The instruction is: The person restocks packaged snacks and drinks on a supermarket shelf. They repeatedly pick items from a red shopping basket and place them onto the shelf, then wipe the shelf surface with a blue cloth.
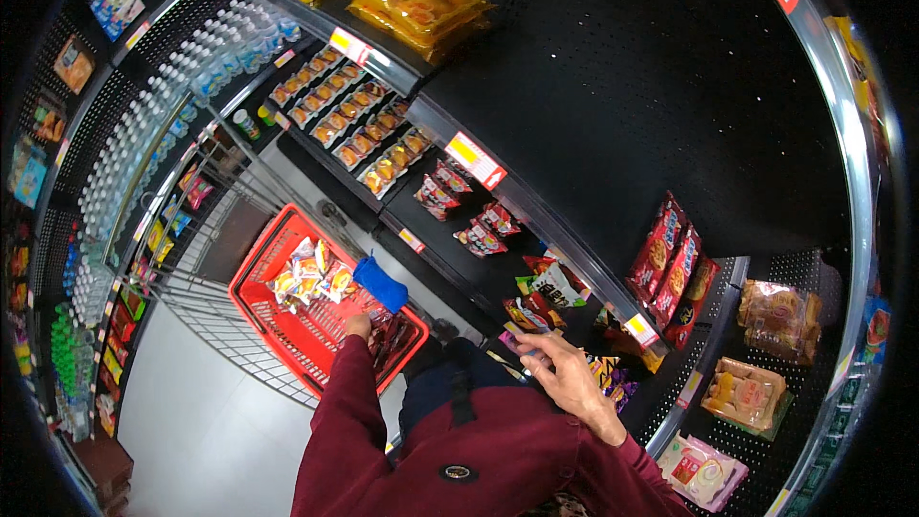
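Note:
My left hand (pixel 359 328) reaches down into a red plastic shopping basket (pixel 240 294), which rests in a wire shopping cart (pixel 215 355). Its fingers are at some dark red packages (pixel 393 341) in the basket's near end; whether they grip one is hidden. Several white, orange and red snack packets (pixel 312 276) lie in the far half. A blue cloth (pixel 380 283) hangs over the basket's right rim. My right hand (pixel 563 377) is raised beside the shelf with its fingers apart, seemingly holding nothing. Purple snack packets (pixel 616 382) lie just beyond it.
Black shelving (pixel 531 222) runs along the right. Rows of packed small cakes (pixel 359 126), red bags (pixel 668 266) and golden bags (pixel 416 3) stand on it. Plastic trays of pastries (pixel 747 395) are at far right. Water bottles (pixel 165 100) line the left shelves beyond the cart.

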`<state>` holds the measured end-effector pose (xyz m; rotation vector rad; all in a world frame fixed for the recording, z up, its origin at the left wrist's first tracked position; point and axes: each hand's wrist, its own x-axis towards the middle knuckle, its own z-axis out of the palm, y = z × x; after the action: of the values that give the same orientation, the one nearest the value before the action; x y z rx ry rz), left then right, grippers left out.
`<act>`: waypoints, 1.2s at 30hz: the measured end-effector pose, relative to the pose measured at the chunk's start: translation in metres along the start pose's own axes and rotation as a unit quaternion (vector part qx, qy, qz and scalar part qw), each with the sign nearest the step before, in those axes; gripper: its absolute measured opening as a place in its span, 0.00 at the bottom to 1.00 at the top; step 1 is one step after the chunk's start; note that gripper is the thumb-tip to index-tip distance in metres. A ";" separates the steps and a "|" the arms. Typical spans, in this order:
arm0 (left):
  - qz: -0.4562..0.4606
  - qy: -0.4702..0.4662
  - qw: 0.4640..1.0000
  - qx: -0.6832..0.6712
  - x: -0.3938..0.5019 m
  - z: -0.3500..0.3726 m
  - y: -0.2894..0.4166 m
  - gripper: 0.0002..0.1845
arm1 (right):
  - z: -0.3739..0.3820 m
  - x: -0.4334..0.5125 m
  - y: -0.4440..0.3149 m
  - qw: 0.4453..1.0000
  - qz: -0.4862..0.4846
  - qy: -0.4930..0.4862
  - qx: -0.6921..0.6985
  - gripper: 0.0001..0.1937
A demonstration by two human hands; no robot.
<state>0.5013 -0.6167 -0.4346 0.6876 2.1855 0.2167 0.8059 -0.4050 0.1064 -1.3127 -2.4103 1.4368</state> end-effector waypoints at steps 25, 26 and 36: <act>0.200 0.150 0.867 -0.432 -0.219 -0.205 0.305 0.19 | -0.101 -0.036 0.070 0.915 0.066 0.396 0.044 0.21; 0.254 0.119 0.856 -0.435 -0.235 -0.209 0.338 0.18 | -0.104 -0.034 0.076 0.917 0.055 0.395 0.024 0.22; 0.534 -0.040 0.819 -0.204 -0.273 -0.148 0.535 0.27 | -0.103 -0.015 0.097 0.918 0.029 0.395 0.027 0.28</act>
<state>0.7470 -0.3069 0.0407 1.5517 1.3574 1.1607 0.9218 -0.3223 0.0990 -1.5569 -1.7847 0.7340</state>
